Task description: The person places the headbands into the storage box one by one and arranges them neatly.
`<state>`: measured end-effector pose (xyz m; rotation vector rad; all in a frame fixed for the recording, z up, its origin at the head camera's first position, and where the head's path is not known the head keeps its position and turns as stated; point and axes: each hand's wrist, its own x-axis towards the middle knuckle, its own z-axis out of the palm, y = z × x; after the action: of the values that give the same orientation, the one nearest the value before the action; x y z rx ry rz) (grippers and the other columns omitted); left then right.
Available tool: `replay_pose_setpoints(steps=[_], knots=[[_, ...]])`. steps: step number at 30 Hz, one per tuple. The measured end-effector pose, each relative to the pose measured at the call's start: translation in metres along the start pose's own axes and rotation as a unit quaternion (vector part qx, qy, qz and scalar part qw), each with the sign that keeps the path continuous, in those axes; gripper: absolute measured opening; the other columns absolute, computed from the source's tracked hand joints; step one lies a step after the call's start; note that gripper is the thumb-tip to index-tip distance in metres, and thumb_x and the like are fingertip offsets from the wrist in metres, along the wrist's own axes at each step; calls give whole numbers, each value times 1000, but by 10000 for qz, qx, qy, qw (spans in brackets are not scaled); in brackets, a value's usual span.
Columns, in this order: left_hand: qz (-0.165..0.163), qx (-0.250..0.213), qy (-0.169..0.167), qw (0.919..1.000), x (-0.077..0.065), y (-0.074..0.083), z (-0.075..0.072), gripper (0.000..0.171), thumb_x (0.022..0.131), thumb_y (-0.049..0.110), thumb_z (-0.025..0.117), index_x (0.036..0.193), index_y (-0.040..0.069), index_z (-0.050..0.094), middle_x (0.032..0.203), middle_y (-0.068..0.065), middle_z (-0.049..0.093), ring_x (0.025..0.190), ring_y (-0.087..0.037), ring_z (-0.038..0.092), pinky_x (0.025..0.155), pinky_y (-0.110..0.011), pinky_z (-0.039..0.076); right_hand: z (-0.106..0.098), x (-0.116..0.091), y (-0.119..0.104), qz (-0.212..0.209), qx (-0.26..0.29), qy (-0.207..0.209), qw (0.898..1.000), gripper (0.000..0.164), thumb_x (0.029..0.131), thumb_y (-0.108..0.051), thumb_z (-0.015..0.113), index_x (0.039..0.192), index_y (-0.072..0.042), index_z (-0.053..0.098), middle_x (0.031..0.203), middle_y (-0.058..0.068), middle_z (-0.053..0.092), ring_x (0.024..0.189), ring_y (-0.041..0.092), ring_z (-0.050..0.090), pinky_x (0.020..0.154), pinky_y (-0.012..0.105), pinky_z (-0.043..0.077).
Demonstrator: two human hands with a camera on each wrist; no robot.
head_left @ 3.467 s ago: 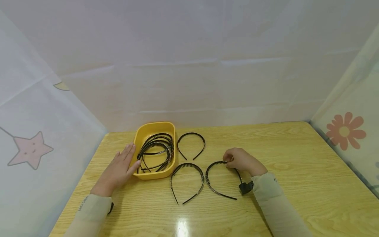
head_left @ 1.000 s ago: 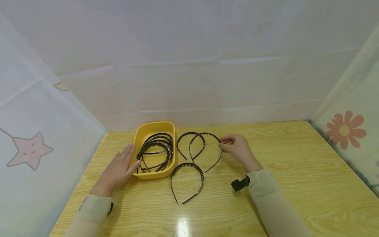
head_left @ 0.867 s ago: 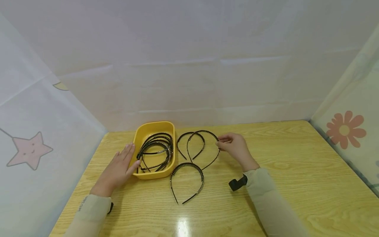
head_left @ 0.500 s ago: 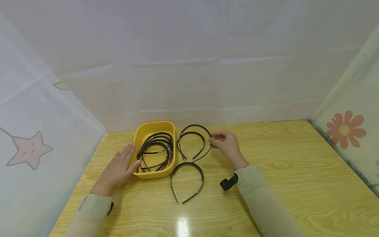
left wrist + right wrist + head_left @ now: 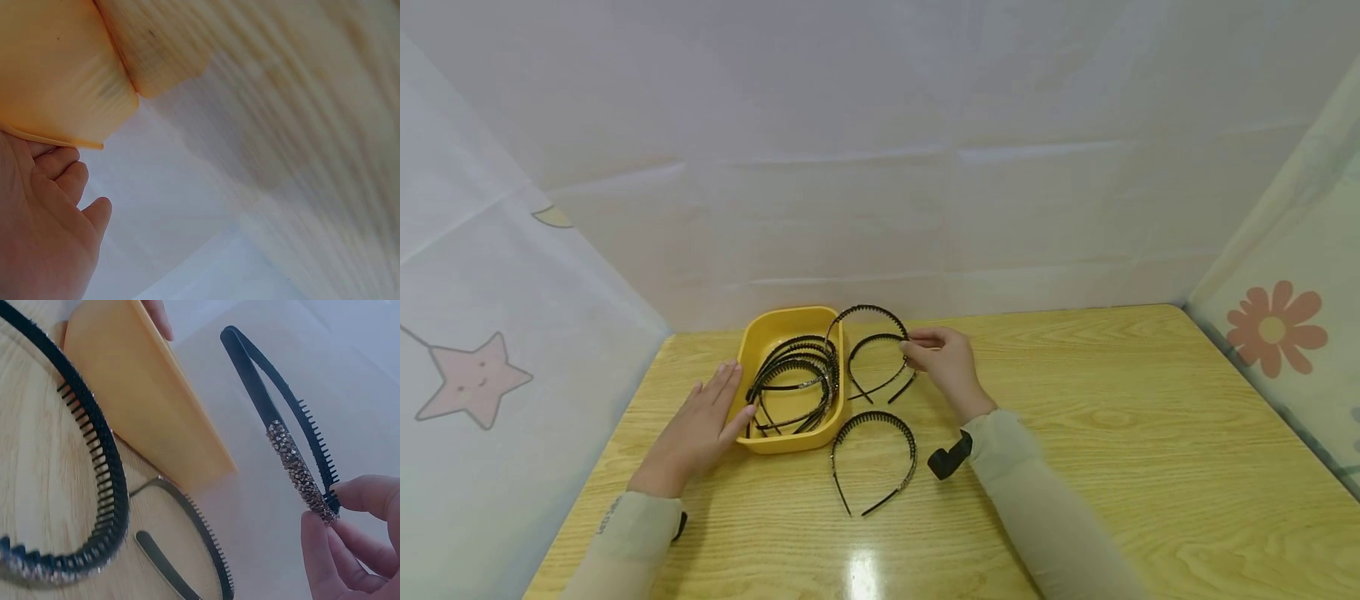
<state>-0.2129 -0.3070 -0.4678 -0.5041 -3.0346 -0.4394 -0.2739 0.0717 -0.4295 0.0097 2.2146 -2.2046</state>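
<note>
My right hand [image 5: 951, 371] pinches a black toothed headband [image 5: 868, 308] by its side, between thumb and fingers. In the right wrist view a patch of glittering stones [image 5: 297, 469] shows on it, right at the fingertips. The held headband slants above the table, its far side overlapping the right rim of a yellow plastic bin [image 5: 790, 447]. Several black headbands [image 5: 797, 367] lie jumbled inside that bin. Against the bin's left side rests my left hand [image 5: 700, 429], fingers extended along the rim; the left wrist view shows its fingers [image 5: 72, 178] at the bin's edge.
Right of the bin, one headband [image 5: 883, 337] lies on the wooden table [image 5: 1075, 400], partly beneath the held one. Another headband [image 5: 874, 414] lies nearer the front. Pale printed sheets [image 5: 880, 208] stand behind and at both sides of the table.
My right hand has lifted a headband from the table's right and carried it left and back, over another headband, to the bin's rim. The left hand has stayed at the bin.
</note>
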Motion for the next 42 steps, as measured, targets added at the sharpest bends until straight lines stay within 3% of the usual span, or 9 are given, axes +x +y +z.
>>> replay_pose_setpoints(steps=[9, 23, 28, 34, 37, 42], knots=[[6, -1, 2, 10000, -1, 0, 0, 76, 109, 45, 42, 162, 0, 11, 169, -19, 8, 155, -39, 8, 124, -59, 8, 24, 4, -4, -8, 249, 70, 9997, 27, 90, -6, 77, 116, 1, 71, 103, 14, 71, 90, 27, 73, 86, 40, 62], [30, 46, 36, 10000, 0, 3, 0, 76, 108, 45, 42, 162, 0, 11, 168, -20, 10, 155, -39, 9, 123, -61, 12, 61, 10, -4, -201, -56, 76, 9998, 25, 91, -10, 77, 114, -1, 72, 100, 12, 71, 90, 32, 74, 83, 38, 62], [30, 84, 28, 10000, 0, 2, 0, 76, 108, 45, 42, 162, 0, 11, 168, -20, 9, 155, -39, 9, 122, -62, 12, 73, 9, -6, -156, -143, 14, 9998, 26, 91, -13, 77, 114, -2, 71, 99, 11, 71, 93, 37, 73, 86, 44, 61], [30, 82, 11, 10000, -1, 1, 1, 77, 109, 46, 41, 162, -1, 11, 168, -20, 9, 155, -39, 9, 123, -61, 12, 84, 8, -4, -60, -212, 23, 9998, 25, 90, -13, 78, 112, -3, 72, 96, 8, 72, 81, 22, 74, 85, 45, 61], [40, 85, 17, 10000, -1, 2, 0, 77, 109, 45, 42, 162, -1, 11, 168, -21, 9, 155, -39, 9, 123, -61, 12, 89, 7, -2, -65, -209, 25, 9998, 25, 90, -12, 79, 112, -2, 71, 96, 9, 72, 82, 25, 73, 87, 50, 60], [55, 103, 20, 9999, -1, 3, -1, 76, 109, 45, 41, 162, -1, 11, 169, -19, 8, 154, -39, 10, 122, -62, 12, 96, 7, 1, -115, -396, 89, 9991, 25, 89, -13, 80, 110, -4, 72, 94, 7, 71, 80, 27, 73, 75, 41, 62]])
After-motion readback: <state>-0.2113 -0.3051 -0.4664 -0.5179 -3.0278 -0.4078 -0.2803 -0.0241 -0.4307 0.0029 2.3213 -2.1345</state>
